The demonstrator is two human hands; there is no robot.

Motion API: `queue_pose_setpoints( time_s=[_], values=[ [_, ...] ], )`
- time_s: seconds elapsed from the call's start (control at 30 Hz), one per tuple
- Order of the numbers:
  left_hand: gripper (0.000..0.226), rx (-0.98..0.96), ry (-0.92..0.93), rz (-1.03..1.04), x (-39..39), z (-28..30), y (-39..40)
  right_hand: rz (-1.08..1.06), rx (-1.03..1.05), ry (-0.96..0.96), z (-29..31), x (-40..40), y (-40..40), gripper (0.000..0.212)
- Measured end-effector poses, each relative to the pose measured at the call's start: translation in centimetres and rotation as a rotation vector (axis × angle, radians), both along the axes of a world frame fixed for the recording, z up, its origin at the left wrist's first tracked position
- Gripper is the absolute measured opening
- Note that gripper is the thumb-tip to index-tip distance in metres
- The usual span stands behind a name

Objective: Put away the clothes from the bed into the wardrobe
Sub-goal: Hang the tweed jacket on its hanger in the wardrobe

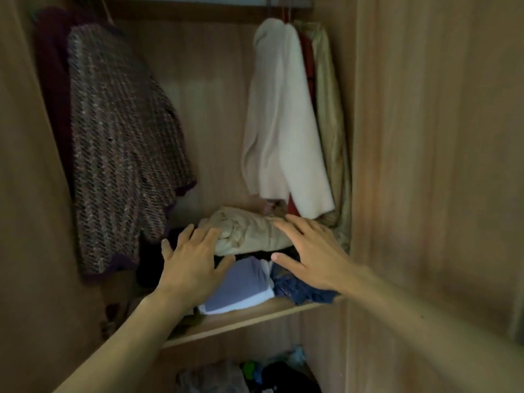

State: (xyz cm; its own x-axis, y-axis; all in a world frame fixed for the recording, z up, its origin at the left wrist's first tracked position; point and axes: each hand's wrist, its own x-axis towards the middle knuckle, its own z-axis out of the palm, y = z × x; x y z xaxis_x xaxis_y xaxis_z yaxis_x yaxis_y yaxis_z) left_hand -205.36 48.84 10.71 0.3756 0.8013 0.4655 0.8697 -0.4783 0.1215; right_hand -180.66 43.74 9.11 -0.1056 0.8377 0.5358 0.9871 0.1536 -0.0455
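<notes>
I face the open wardrobe. A folded beige garment (249, 232) lies on top of a pile on the wooden shelf (255, 316). My left hand (190, 262) is at its left end with straight spread fingers. My right hand (309, 253) is at its right end, fingers also straight and spread. Neither hand grips anything. Below the beige garment lie a folded lilac and white piece (241, 285) and a dark blue piece (300, 287). The bed is out of view.
A brown striped knit top (122, 143) hangs at the left. A cream jacket (280, 117) and other garments hang at the right from the rail (283, 1). The wardrobe's side panel (431, 165) rises at the right. More clothes (255, 373) lie on the lower shelf.
</notes>
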Motion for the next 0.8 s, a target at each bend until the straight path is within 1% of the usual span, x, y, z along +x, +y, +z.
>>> queue_pose_setpoints(
  time_s=[0.1, 0.2, 0.33, 0.43, 0.6, 0.67, 0.73, 0.8],
  values=[
    [0.057, 0.009, 0.005, -0.091, 0.6, -2.1, -1.1, -0.117, -0.079, 0.013, -2.0, 0.7, -3.6, 0.076],
    [0.058, -0.039, 0.040, -0.200, 2.4, -3.8, -2.2, -0.234, -0.154, -0.015, -3.9, 2.3, -8.0, 0.081],
    [0.059, -0.083, 0.066, -0.349, 6.8, -5.1, -5.0, -0.422, -0.201, -0.089, -4.1, 5.0, -15.5, 0.080],
    [0.059, -0.090, 0.077, -0.461, 11.1, -5.8, -8.5, -0.517, -0.213, -0.061, -3.9, 7.0, -21.2, 0.089],
    [0.055, -0.064, 0.080, -0.631, 17.4, -5.7, -15.1, -0.619, -0.160, 0.019, -4.4, 10.4, -29.8, 0.074],
    [0.060, -0.040, 0.077, -0.685, 19.7, -5.4, -17.7, -0.650, -0.154, 0.058, -4.9, 11.9, -33.2, 0.072],
    [0.072, -0.030, 0.070, -0.748, 22.5, -5.2, -21.2, -0.689, -0.132, 0.096, -5.6, 13.7, -37.6, 0.072],
    [0.078, -0.024, 0.078, -0.812, 25.7, -5.5, -25.0, -0.733, -0.116, 0.124, -6.2, 15.5, -42.6, 0.072]
  ],
)
